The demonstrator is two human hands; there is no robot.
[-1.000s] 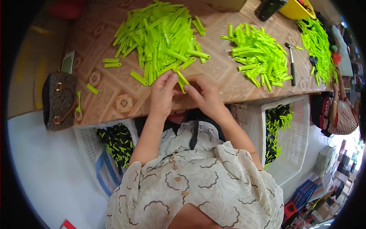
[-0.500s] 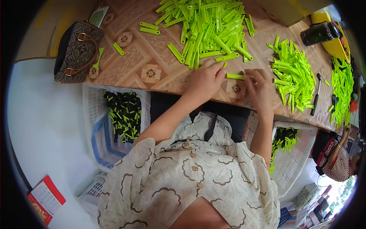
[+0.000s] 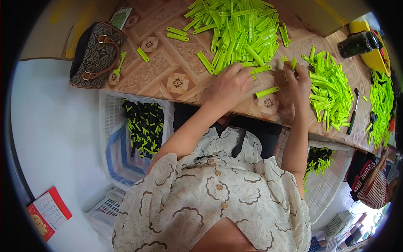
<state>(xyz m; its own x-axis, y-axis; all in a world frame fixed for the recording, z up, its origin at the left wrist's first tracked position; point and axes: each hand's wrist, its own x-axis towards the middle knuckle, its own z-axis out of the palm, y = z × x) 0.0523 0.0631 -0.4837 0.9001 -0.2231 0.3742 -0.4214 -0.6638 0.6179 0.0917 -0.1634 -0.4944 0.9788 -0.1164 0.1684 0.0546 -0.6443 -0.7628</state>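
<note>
Smooth lime plastic stick lies on the patterned desk, long axis left-right; left hand and right hand each pinch similar sticks.

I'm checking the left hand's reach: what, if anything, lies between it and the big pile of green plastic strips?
Nothing visible does. The left hand already rests at the near edge of the big pile of green strips, touching them. The right hand holds a green strip beside it.
</note>
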